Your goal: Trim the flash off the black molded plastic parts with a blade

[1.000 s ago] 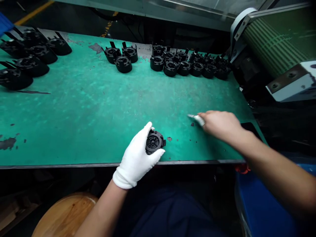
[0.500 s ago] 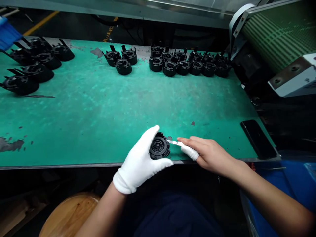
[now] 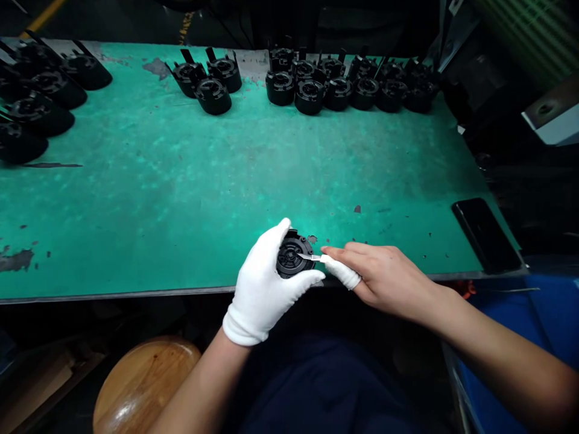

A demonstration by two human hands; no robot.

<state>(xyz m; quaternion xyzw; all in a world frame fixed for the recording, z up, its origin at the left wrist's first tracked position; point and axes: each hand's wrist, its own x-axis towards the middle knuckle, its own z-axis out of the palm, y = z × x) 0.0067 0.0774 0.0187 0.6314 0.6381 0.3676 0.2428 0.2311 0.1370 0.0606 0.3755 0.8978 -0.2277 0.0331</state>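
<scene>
My left hand (image 3: 262, 289), in a white glove, grips a round black plastic part (image 3: 294, 255) just above the near edge of the green table (image 3: 181, 181). My bare right hand (image 3: 384, 274) is closed on a small knife with a white-wrapped handle (image 3: 340, 271). The thin blade tip (image 3: 308, 257) rests on the face of the black part. Both hands meet at the table's front edge.
Several black round parts (image 3: 335, 84) stand in a cluster at the back centre-right, three more (image 3: 208, 81) at the back middle, and several larger ones (image 3: 36, 102) at the far left. A black phone (image 3: 486, 234) lies at the right edge. A wooden stool (image 3: 145, 386) is below.
My right hand came in from the right with the knife and put its blade on the part in my left hand. The view tilted down slightly.
</scene>
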